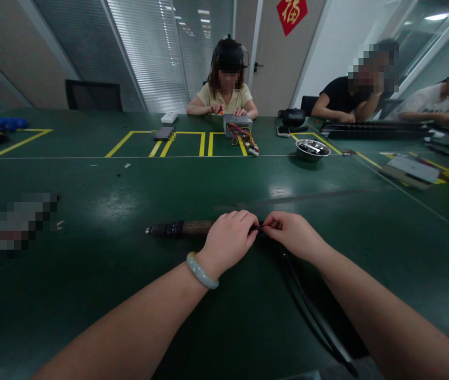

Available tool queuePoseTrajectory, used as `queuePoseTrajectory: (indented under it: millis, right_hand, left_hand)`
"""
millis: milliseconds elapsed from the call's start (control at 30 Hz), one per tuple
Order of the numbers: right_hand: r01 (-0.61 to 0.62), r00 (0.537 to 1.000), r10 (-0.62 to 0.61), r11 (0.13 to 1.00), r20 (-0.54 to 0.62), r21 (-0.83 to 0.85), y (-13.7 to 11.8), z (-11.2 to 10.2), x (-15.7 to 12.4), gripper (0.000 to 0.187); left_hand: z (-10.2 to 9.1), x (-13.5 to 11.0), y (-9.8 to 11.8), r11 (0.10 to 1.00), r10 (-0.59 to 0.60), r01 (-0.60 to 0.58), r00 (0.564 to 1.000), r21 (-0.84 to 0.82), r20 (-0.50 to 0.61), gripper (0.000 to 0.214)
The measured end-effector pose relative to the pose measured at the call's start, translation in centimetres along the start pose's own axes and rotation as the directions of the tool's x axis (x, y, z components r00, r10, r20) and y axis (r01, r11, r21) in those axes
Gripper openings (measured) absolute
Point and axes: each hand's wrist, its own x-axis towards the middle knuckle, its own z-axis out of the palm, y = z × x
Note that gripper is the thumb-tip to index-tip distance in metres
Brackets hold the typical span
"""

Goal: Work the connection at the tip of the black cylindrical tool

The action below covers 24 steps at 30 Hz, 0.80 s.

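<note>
A slim rod-shaped thing (196,228) lies crosswise on the green table in front of me. It has a silver tip at the left, a black ringed section and a brown middle. My left hand (230,232) is closed over its right part, with a pale green bangle (202,271) on the wrist. Thumb and fingers of my right hand (288,230) pinch something small and dark right beside the left fingertips; its kind is hidden. Below the right hand, a thin black strap or cord (307,306) runs down toward the table's near edge.
Across the green table (90,290) a person handles a grey metal box (237,125) with coloured wires (244,138). A steel bowl (312,150) stands to its right, near a long black object (371,130). Two more people sit at far right. A blurred-out object (10,227) lies at left.
</note>
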Motion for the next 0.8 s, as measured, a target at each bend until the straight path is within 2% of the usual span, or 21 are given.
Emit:
queuePoseTrajectory:
  millis: [200, 433, 800]
  right_hand:
    - [0.041, 0.999, -0.041, 0.999, -0.013, 0.006, 0.04, 0.00, -0.16, 0.014]
    - [0.096, 0.995, -0.098, 0.994, -0.032, -0.056, -0.01, -0.16, -0.23, 0.012]
    - [0.119, 0.991, -0.124, 0.990, -0.058, -0.071, -0.33, 0.08, -0.45, 0.011]
  left_hand:
    - [-0.04, 0.02, 0.03, 1.000, -0.002, 0.002, 1.000, 0.007, -0.007, 0.017]
    - [-0.04, 0.03, 0.02, 1.000, 0.005, -0.005, 1.000, 0.005, -0.019, 0.011]
    - [-0.07, -0.03, 0.09, 1.000, 0.004, -0.004, 0.999, -0.017, -0.032, 0.012]
